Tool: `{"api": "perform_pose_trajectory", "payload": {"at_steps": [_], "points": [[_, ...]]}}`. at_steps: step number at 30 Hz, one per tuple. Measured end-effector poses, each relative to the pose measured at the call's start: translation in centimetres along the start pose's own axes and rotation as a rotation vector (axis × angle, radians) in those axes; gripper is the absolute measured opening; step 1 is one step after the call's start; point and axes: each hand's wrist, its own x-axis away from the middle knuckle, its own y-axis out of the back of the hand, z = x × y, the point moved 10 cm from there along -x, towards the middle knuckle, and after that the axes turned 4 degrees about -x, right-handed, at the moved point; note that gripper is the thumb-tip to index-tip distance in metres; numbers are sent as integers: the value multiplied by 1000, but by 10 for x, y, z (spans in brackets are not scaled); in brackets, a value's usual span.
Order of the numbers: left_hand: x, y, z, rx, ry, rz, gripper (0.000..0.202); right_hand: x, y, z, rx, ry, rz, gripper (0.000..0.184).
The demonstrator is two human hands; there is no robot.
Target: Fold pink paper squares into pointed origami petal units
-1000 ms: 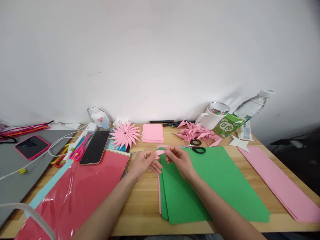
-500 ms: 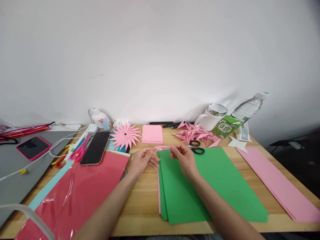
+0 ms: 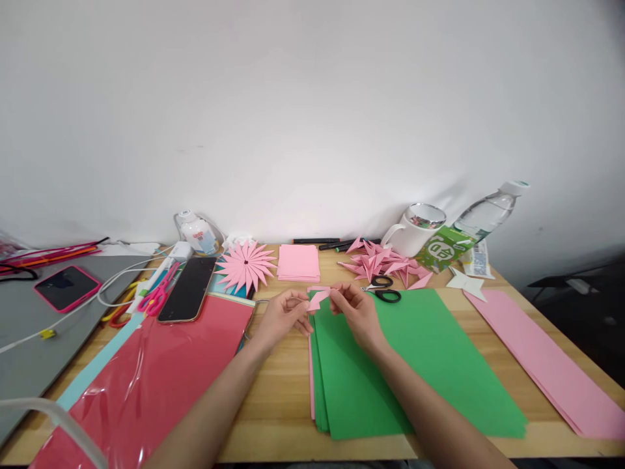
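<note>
Between my two hands is a small folded piece of pink paper (image 3: 318,298), pinched at both ends above the green sheets' far left corner. My left hand (image 3: 287,318) grips its left end between thumb and forefinger, the other fingers curled loosely. At the right end, the thumb and fingertips of my right hand (image 3: 355,311) hold it. Under my right forearm lie the stacked green sheets (image 3: 430,365). Just beyond my right hand rest black-handled scissors (image 3: 387,290), their blades partly hidden. A pile of folded pink paper pieces (image 3: 381,262) lies behind them.
A pink paper pinwheel (image 3: 245,262) and square pink sheets (image 3: 298,262) lie near the wall. A phone (image 3: 188,290) rests by a red paper pack (image 3: 185,365) on the left. To the right stand a white mug (image 3: 415,229), a leaning bottle (image 3: 488,212) and long pink strips (image 3: 547,358).
The pink paper, seen mostly as a thin edge before, now shows its folded faces between my fingers. My hands have stayed almost in place.
</note>
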Motion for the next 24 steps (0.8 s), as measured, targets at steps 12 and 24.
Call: {"api": "perform_pose_trajectory", "payload": {"at_steps": [12,24], "points": [[2,-5,-4,-45,-43,38,41,4,-12,-8,-17,-34,80,37],[3,-1,-8,-61,-77,-19,37,7,-18,-11,10,-69,145,35]]}}
